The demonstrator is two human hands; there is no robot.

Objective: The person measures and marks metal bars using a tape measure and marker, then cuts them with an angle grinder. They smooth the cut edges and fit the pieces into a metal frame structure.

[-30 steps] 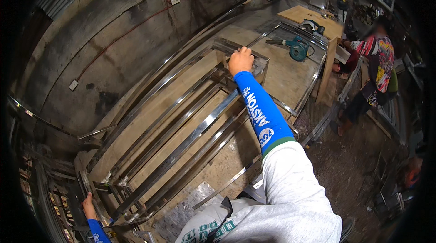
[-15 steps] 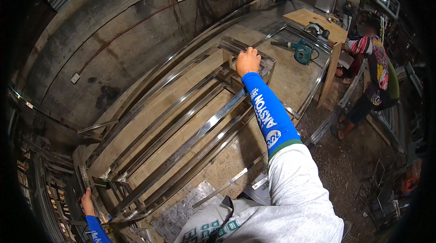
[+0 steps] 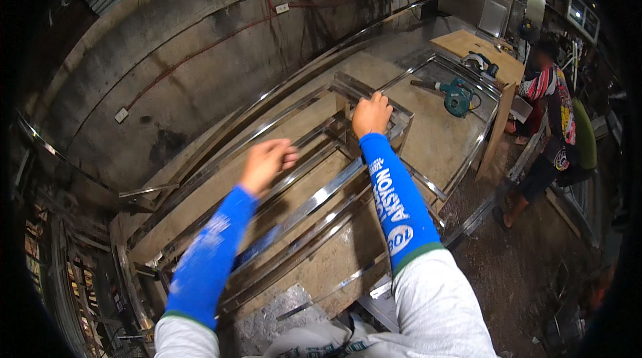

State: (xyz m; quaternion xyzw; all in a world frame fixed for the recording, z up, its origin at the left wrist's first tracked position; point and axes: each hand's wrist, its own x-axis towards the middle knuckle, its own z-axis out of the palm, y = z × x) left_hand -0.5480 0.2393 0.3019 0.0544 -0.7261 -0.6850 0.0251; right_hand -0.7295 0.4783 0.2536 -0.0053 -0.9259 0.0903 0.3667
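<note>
A long welded metal frame [image 3: 329, 189] of shiny square tubes lies across the worktable in front of me. My right hand [image 3: 372, 116] is closed over the top of the frame's far right end, its fingertips partly hidden behind the knuckles. Over the middle of the frame, my left hand [image 3: 266, 165] hangs in the air, slightly blurred. Its fingers are loosely bent, and nothing shows in them. Blue sleeves cover both forearms.
A teal blower [image 3: 458, 97] lies beyond the frame's far end. Behind it, a circular saw [image 3: 479, 63] rests on a plywood board [image 3: 461, 42]. At the right, a co-worker [image 3: 552, 110] bends beside the table. A concrete wall [image 3: 194, 43] bounds the far left side.
My left hand has left the frame's near left end and swung up and right over its middle. My right hand stays at the far end. The view has shifted slightly.
</note>
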